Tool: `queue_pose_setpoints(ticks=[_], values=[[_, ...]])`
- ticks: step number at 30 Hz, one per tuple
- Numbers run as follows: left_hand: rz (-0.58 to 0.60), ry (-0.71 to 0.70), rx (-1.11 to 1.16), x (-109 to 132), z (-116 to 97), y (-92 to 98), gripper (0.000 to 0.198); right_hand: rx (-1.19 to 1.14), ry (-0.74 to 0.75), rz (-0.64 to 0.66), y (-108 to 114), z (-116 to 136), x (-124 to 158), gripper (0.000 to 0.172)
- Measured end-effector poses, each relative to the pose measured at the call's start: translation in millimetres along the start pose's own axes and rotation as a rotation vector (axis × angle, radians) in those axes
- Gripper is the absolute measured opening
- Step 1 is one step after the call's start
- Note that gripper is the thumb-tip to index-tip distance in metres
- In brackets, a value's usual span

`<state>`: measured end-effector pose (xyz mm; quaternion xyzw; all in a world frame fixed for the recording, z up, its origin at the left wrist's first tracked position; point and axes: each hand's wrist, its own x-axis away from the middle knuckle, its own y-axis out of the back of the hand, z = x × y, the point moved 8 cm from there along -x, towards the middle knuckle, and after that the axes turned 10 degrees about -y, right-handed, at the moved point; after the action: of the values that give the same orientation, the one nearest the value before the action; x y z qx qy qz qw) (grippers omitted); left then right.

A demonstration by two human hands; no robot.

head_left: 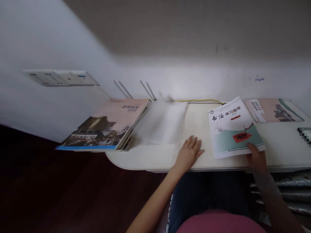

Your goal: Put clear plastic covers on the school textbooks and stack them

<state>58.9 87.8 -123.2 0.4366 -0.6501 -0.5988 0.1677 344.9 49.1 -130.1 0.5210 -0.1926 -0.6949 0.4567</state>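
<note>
My right hand [257, 158] grips the lower right corner of a calligraphy workbook [222, 132] with a white and green cover, its thumb on the front. The workbook is tilted above the table, cover facing me. My left hand [190, 152] lies flat on the white table [155, 160], fingers stretched out and holding nothing. Just beyond it, to the left, is a clear plastic sleeve [160, 123], its far edge blurred. A stack of books [109, 119] stands left of the sleeve, a history textbook on top.
Behind the workbook on the right lies another pink-covered book [274, 110]. A yellow cable [201, 100] runs along the wall. At the right edge is a dark-edged device [305, 135], partly pixelated. Wall sockets [63, 78] are at the left.
</note>
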Motion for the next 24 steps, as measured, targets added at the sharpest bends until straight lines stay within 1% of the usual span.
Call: queue_pose_setpoints(ticks=[1, 3, 5, 7, 8, 10, 12, 13, 15, 16, 18, 19, 21, 22, 24], values=[[0.024, -0.006, -0.039, 2, 1, -3.7, 0.043, -0.002, -0.012, -0.025, 6, 4, -4, 0.040], [0.046, -0.007, -0.089, 6, 1, -7.8, 0.046, -0.103, -0.087, -0.098, 21, 11, -15, 0.034], [0.044, 0.004, -0.120, 8, 0, -7.8, 0.045, -0.248, -0.183, -0.136, 33, 21, -28, 0.033], [0.036, 0.020, -0.142, 10, 0, -5.8, 0.046, -0.311, -0.239, -0.141, 45, 39, -42, 0.036], [0.035, 0.026, -0.148, 10, 0, -4.9, 0.046, -0.299, -0.261, -0.126, 51, 50, -48, 0.039], [0.041, 0.029, -0.151, 10, -1, -4.0, 0.047, -0.163, -0.244, -0.086, 62, 82, -60, 0.046], [0.050, 0.025, -0.154, 10, -2, -3.9, 0.047, 0.014, -0.129, -0.072, 71, 124, -68, 0.050], [0.052, 0.025, -0.160, 10, -2, -4.0, 0.047, 0.100, -0.057, -0.038, 69, 148, -70, 0.052], [0.059, 0.024, -0.172, 10, -1, -5.2, 0.047, 0.230, 0.073, 0.081, 51, 192, -69, 0.055], [0.068, 0.019, -0.176, 11, -1, -6.8, 0.048, 0.263, 0.148, 0.151, 37, 212, -66, 0.055], [0.086, 0.013, -0.182, 13, 0, -10.5, 0.051, 0.341, 0.226, 0.294, 4, 242, -57, 0.052], [0.089, 0.008, -0.185, 15, 0, -12.1, 0.051, 0.372, 0.252, 0.365, -15, 251, -51, 0.051], [0.083, -0.009, -0.188, 17, -1, -13.7, 0.050, 0.409, 0.278, 0.481, -46, 261, -42, 0.050], [0.078, -0.020, -0.188, 18, -1, -13.8, 0.049, 0.408, 0.283, 0.519, -59, 262, -39, 0.050], [0.085, -0.035, -0.187, 18, -3, -13.5, 0.048, 0.367, 0.270, 0.557, -74, 257, -36, 0.049]])
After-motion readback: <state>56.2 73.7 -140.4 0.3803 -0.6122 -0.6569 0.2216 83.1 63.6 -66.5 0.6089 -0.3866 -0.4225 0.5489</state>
